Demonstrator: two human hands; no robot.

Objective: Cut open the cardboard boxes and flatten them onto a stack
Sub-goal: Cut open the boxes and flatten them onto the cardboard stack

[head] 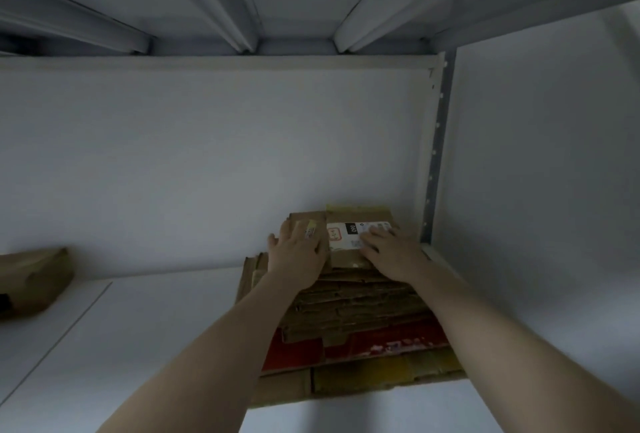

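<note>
Atop stack (349, 308), flat box (346, 252), label (349, 232) reads "080", both hands on it

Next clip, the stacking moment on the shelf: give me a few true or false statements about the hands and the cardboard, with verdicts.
1. Both hands press flat on the top piece of the stack. True: the left hand and right hand lie palm down on the top cardboard.
2. The top cardboard bears a white label. True: the label lies between the hands.
3. The stack sits at the left end of the shelf. False: it sits at the right end, by the upright post.
4. One hand holds a knife. False: both hands are open and no blade shows.
5. Another box lies at the far left. True.
</note>
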